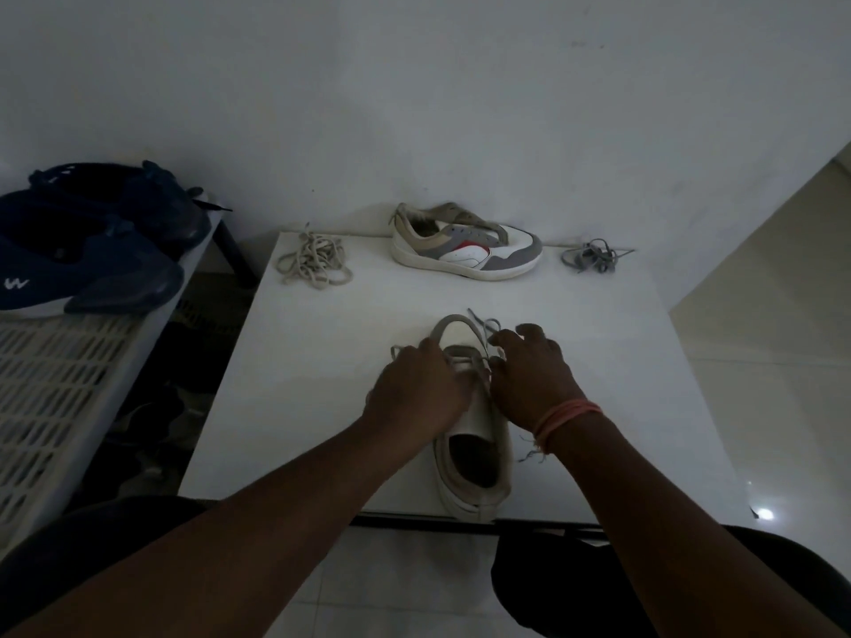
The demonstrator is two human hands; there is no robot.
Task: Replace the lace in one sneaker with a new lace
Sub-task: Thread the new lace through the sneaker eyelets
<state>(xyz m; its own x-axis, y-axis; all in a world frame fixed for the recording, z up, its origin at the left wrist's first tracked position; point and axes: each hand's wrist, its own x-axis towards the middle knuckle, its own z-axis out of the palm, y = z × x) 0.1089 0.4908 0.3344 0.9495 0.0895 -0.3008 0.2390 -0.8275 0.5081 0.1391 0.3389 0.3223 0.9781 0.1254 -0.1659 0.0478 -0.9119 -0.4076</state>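
A white sneaker [474, 462] stands on the white table [322, 361], heel toward me and toe pointing away. My left hand [419, 389] lies over its left eyelet side, fingers curled on the grey lace [483, 329]. My right hand [529, 379], a pink thread band at its wrist, pinches the same lace on the right side. Loose lace ends stick out past the toe. A beige lace [313, 264] lies bundled at the table's far left. A second grey lace [591, 256] lies bundled at the far right.
A second sneaker [465, 241], white, grey and beige with a red patch and no lace, lies at the table's far edge by the wall. Dark blue sneakers [92, 250] sit on a white slatted rack [60, 361] to the left. Tiled floor lies to the right.
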